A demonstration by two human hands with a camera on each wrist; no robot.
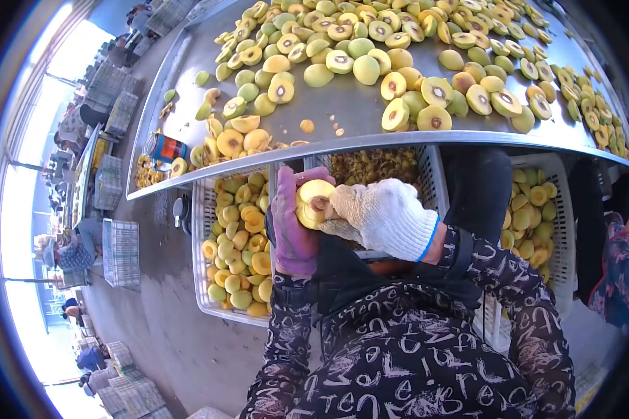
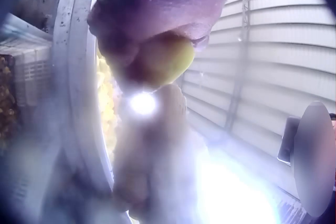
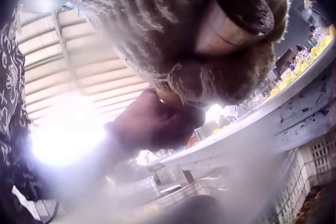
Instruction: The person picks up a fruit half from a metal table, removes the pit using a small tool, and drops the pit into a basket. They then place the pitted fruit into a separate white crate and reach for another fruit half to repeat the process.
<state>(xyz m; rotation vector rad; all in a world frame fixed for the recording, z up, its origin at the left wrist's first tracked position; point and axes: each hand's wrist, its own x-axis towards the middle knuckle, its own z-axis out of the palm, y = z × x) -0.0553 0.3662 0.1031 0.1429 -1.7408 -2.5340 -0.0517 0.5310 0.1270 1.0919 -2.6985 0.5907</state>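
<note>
My left hand (image 1: 293, 227), in a purple glove, holds a yellow peach half (image 1: 316, 194) with its cut face and brown centre turned up. In the left wrist view the greenish skin of the peach half (image 2: 178, 62) bulges out between the gloved fingers. My right hand (image 1: 393, 218) wears a white knitted glove and is right at the fruit's cut face. Its fingers grip a tool's round wooden handle (image 3: 223, 32), whose end shows in the right wrist view; the tool's working end is hidden. Both hands are in front of the metal table's near edge.
Many cut peaches (image 1: 339, 61) lie heaped on the metal table (image 1: 178, 115). A can (image 1: 166, 148) lies near its left corner. Below stand a left crate (image 1: 201, 290) of peach halves, a middle crate (image 1: 433, 183) of brown scraps, and a right crate (image 1: 565, 223) of peaches.
</note>
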